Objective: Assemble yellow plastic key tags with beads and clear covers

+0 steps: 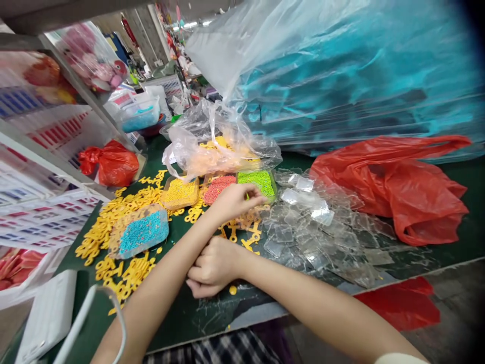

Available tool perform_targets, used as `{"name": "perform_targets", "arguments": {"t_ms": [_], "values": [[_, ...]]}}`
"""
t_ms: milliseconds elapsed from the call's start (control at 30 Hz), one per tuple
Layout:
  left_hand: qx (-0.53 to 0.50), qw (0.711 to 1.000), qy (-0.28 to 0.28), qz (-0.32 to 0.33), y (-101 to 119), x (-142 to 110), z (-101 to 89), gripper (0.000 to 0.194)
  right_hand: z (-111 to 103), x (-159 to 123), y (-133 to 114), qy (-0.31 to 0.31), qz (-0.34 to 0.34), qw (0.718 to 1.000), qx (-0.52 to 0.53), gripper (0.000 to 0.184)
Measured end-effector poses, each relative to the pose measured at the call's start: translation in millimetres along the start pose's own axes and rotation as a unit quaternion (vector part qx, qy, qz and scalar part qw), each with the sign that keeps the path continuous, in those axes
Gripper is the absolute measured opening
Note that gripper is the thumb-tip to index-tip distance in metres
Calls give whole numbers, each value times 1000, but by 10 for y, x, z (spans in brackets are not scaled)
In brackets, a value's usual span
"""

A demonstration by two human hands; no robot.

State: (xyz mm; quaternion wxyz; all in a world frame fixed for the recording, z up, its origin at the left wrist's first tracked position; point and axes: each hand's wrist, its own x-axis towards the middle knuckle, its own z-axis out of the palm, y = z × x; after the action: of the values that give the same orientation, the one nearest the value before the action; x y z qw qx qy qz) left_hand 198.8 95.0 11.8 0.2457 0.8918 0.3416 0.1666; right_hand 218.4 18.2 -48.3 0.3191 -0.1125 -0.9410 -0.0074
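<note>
The left hand [240, 201] reaches over the front edge of the green beads [258, 182], fingers bent; whether they pinch anything, I cannot tell. The right hand [216, 265] is closed in a fist below the left forearm, near the yellow plastic pieces [248, 241].

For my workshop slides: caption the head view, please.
Left hand over the green beads, right hand curled beside the left forearm, yellow pieces scattered nearby.
</note>
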Motion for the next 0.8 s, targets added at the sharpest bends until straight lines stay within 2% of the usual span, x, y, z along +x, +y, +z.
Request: {"name": "perform_targets", "arguments": {"t_ms": [100,133,167,200,267,333,367,400,433,467,633,733,800], "values": [[-76,989,126,-7,-29,-339,-204,22,-1,-23,22,33,124,987,92,34],[-78,984,162,-14,-46,-486,-278,23,-1,-25,40,54,184,970,151,32],[-70,979,193,-19,-70,-645,-350,23,0,-24,65,79,244,941,221,31],[-51,974,218,-23,-102,-810,-414,22,1,-19,96,104,302,899,299,31],[2,968,250,-17,-193,-1136,-504,21,7,-2,166,129,395,784,461,36],[46,969,244,-3,-313,-1422,-524,19,13,17,223,109,441,660,598,43],[61,970,235,6,-377,-1541,-509,18,17,23,239,91,449,611,645,45],[70,971,228,10,-437,-1642,-481,18,22,26,244,76,451,582,673,45],[74,972,222,14,-490,-1727,-446,17,28,27,239,65,449,571,684,42],[74,973,216,13,-533,-1797,-409,18,38,26,226,58,449,574,682,38],[39,983,176,-40,-573,-2021,-317,24,88,19,133,21,473,616,629,26],[10,989,124,-83,-545,-2110,-332,39,100,31,100,20,485,643,592,22],[6,991,90,-95,-555,-2148,-336,43,114,40,74,15,492,650,578,22]]}}
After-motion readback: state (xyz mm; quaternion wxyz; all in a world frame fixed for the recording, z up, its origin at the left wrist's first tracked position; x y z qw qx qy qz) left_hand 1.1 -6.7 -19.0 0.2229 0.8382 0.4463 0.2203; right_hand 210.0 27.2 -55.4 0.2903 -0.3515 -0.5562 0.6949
